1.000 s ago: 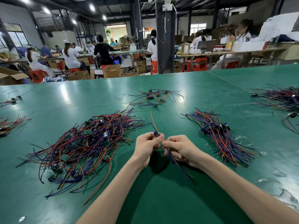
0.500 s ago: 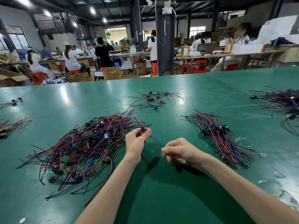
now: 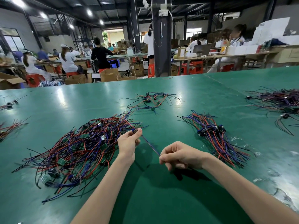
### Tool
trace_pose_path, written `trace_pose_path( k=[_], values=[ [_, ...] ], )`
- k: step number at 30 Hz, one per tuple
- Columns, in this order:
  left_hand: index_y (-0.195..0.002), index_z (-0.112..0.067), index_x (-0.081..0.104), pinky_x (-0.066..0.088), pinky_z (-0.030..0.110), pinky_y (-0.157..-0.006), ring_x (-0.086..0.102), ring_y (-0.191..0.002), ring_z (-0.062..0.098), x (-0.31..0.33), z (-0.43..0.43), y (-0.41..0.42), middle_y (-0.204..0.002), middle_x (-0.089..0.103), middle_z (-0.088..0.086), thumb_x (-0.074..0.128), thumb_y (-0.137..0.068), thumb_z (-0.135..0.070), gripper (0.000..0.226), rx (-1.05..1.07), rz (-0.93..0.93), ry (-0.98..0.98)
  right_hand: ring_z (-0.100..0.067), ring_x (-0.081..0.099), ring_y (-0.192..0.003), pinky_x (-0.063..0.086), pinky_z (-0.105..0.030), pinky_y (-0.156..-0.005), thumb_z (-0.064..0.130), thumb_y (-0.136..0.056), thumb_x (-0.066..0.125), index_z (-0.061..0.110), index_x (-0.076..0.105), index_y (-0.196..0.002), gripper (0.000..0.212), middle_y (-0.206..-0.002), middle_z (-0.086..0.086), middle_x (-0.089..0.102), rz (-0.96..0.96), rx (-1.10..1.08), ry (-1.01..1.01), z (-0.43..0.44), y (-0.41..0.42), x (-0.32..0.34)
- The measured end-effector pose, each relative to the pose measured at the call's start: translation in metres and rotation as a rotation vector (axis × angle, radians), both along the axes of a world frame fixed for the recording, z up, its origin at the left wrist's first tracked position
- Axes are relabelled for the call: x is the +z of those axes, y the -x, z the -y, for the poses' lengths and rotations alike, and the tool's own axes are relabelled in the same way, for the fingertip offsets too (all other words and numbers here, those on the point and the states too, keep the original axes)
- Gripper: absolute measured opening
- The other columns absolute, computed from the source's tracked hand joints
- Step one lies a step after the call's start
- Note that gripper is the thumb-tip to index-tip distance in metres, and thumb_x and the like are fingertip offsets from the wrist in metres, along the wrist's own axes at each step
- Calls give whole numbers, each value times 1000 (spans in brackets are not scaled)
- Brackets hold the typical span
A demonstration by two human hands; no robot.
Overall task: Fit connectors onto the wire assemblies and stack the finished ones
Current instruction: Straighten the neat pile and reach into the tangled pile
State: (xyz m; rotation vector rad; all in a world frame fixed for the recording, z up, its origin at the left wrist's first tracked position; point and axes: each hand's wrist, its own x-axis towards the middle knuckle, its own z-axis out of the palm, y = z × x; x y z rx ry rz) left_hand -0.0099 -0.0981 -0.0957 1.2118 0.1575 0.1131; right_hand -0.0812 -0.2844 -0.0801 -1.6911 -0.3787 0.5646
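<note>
We see the left hand pinching a blue connector at the right edge of the tangled wire pile, with the fingertips mostly hiding it. Further right of the pile, the right hand pinches the taut wire, whose end vanishes inside curled fingers. The stacked assemblies lie well right of the pile.

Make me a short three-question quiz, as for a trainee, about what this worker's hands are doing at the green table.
1. True or false: the left hand and the right hand hold the same wire.
2. Which hand pinches the end with the blue connector? A. left B. right C. neither
3. Fill in: the tangled heap lies on the person's left and the aligned bundle on their ____.
Key: 1 true; 2 A; 3 right.
</note>
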Motion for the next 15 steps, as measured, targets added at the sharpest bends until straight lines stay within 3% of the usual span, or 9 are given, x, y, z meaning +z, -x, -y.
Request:
trace_pose_path(
  k=[5,7,9,11,13,15],
  values=[
    [-78,-7,66,42,19,-54,42,-51,10,2,0,2,-61,53,-4,71,-82,-6,6,-31,-65,11,-5,32,-26,19,-13,-29,24,-92,58,13,62,-63,32,-51,-6,61,-47,-6,47,4,-1,2],
    [-80,-6,66,45,17,-52,43,-48,8,3,0,2,-53,52,-8,71,-82,-8,5,-75,-85,14,-6,35,-28,21,-14,-30,41,-90,57,14,65,-66,37,-60,-8,67,-58,27,60,4,-2,6],
    [-82,-7,65,44,15,-49,43,-43,4,4,3,4,-48,51,-12,70,-83,-8,4,-125,-81,12,-7,38,-30,26,-16,-30,64,-88,43,12,69,-74,60,-73,-10,72,-107,12,70,3,-4,9],
    [-83,-10,66,43,15,-48,43,-41,1,5,8,8,-52,57,-10,68,-84,-8,3,-193,-72,-9,-8,38,-30,27,-16,-30,70,-85,31,6,70,-83,75,-82,-11,74,-90,-105,74,1,-6,9],
    [-86,-12,67,42,15,-49,44,-45,3,4,16,14,-62,61,-5,67,-84,-6,5,-288,-61,-52,-7,34,-29,23,-16,-30,64,-85,42,5,69,-85,65,-83,-10,74,47,-255,81,-2,-9,5],
    [-90,-12,67,43,18,-54,48,-53,8,2,25,21,-66,62,-3,67,-84,-6,9,-375,-32,-97,-6,34,-30,23,-15,-30,45,-88,57,13,69,-80,35,-74,-3,73,173,-340,92,-6,-9,-1]
  ],
)
